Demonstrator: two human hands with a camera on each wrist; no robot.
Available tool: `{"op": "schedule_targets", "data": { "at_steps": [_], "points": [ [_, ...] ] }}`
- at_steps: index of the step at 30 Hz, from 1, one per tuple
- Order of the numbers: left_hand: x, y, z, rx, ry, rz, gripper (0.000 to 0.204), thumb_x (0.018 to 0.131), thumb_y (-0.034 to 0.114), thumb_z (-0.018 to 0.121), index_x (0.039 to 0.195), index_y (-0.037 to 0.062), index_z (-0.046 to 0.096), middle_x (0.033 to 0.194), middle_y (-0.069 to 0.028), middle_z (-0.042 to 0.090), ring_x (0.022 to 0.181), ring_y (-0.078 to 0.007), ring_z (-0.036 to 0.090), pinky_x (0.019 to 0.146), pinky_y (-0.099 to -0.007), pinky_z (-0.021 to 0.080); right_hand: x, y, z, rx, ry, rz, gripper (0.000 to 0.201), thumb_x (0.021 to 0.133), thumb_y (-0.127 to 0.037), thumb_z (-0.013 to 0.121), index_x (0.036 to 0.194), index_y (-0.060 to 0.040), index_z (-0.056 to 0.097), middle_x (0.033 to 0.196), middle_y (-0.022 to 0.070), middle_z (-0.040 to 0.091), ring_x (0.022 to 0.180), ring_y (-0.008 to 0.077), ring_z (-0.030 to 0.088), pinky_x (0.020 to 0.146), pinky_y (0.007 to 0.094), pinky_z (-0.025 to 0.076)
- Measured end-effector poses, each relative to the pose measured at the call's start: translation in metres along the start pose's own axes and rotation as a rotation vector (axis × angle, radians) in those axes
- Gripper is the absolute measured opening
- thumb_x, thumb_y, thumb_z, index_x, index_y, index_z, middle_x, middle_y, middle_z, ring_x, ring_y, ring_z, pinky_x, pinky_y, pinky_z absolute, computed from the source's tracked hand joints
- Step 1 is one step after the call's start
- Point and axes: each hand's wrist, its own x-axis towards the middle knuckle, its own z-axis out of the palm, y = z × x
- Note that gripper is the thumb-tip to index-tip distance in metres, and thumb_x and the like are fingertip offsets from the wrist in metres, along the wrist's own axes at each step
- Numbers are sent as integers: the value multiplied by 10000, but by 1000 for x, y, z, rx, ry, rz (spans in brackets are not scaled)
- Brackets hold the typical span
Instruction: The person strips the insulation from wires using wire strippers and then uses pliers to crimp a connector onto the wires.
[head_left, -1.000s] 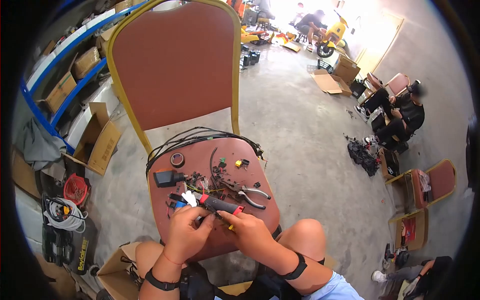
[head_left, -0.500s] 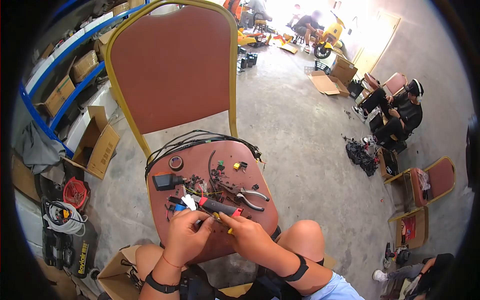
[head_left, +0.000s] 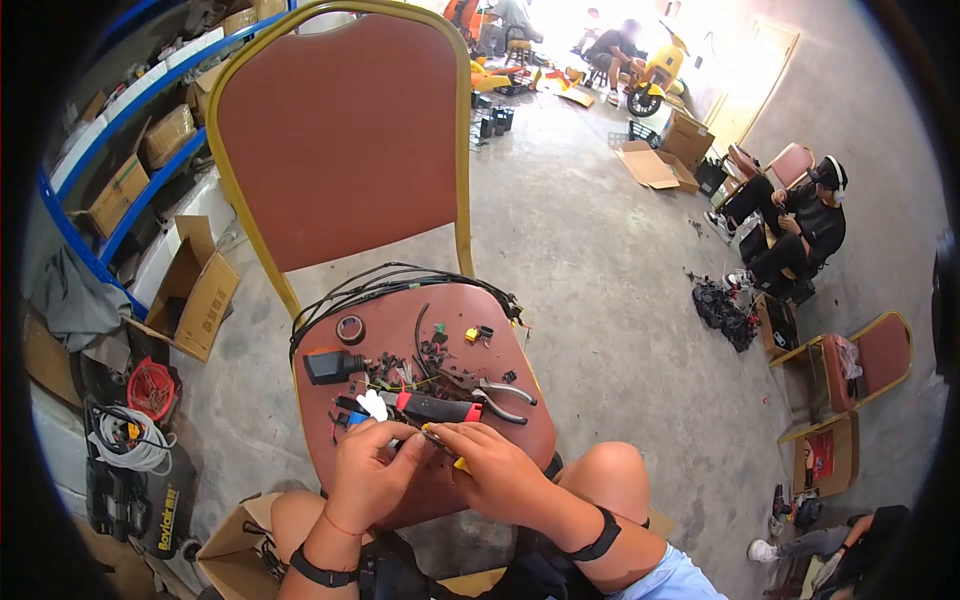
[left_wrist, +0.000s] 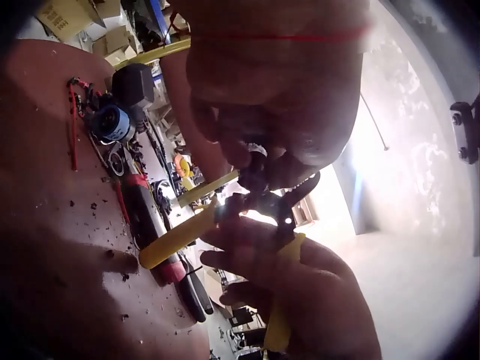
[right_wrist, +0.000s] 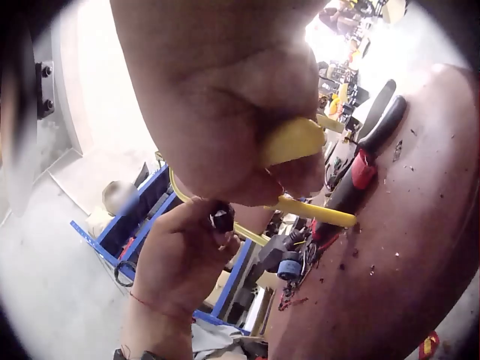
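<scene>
In the head view both hands meet low over the front of a red chair seat (head_left: 480, 480). My left hand (head_left: 370, 465) pinches a small black part (right_wrist: 223, 217) between thumb and fingertips. My right hand (head_left: 500, 470) holds yellow-handled pliers (left_wrist: 176, 238), whose handles stand spread apart. In the left wrist view the pliers' dark jaws are right at the left fingertips, beside the black part. Its exact kind I cannot tell. Fingers partly hide the pliers in the head view.
Just beyond the hands lie a black-and-red tool (head_left: 438, 408), grey-handled pliers (head_left: 505, 400), a black bottle (head_left: 333, 366), a tape roll (head_left: 350, 329) and scattered scraps. Black cables (head_left: 400, 272) run along the seat's back. A cardboard box (head_left: 235, 540) stands beside the left leg.
My right hand's fingers have straightened somewhat over the pliers, showing more of the yellow handle near the fingertips. The left hand stays almost in place. The head view has shifted slightly.
</scene>
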Motion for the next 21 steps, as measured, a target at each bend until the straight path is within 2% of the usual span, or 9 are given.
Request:
{"op": "schedule_targets", "data": {
  "at_steps": [4,7,13,16,19,21],
  "points": [
    [1,3,-2,-25,-4,-14,119,889,162,796,920,51,770,761,-65,658,646,-162,578,592,-308,474,2,5,2,63,17,-62,628,804,59,612,1422,22,507,1361,214,590,1271,391,574,1043,446,505],
    [0,2,-3,-24,-12,-13,121,894,155,793,930,42,770,776,-69,669,639,-152,590,587,-301,485,4,-7,-3,209,-38,68,607,821,68,593,1418,27,488,1360,229,584,1274,415,571,1040,453,501],
    [0,2,-6,-77,-35,-61,129,897,148,789,936,26,767,791,-76,680,629,-141,595,581,-296,489,4,-5,-3,239,-93,99,584,846,67,589,1417,22,478,1361,238,577,1252,429,581,1013,461,508],
    [3,4,-6,-102,-42,-90,127,896,144,784,932,23,765,791,-78,682,637,-144,593,586,-299,490,5,-5,-6,239,-142,122,635,857,51,556,1479,-19,450,1368,218,597,1201,392,635,987,443,530],
    [0,3,-8,-50,-50,-91,124,895,141,780,928,22,763,788,-80,682,644,-152,592,590,-302,490,4,-5,-4,206,-61,52,624,869,38,570,1478,-30,455,1349,219,604,1192,398,637,971,449,537],
    [1,2,-9,-44,-50,-92,120,894,139,778,924,23,762,786,-83,683,648,-158,593,591,-304,489,2,-3,-1,195,-74,68,623,878,27,580,1484,-37,450,1351,218,600,1188,406,635,960,455,540]
  ]
}}
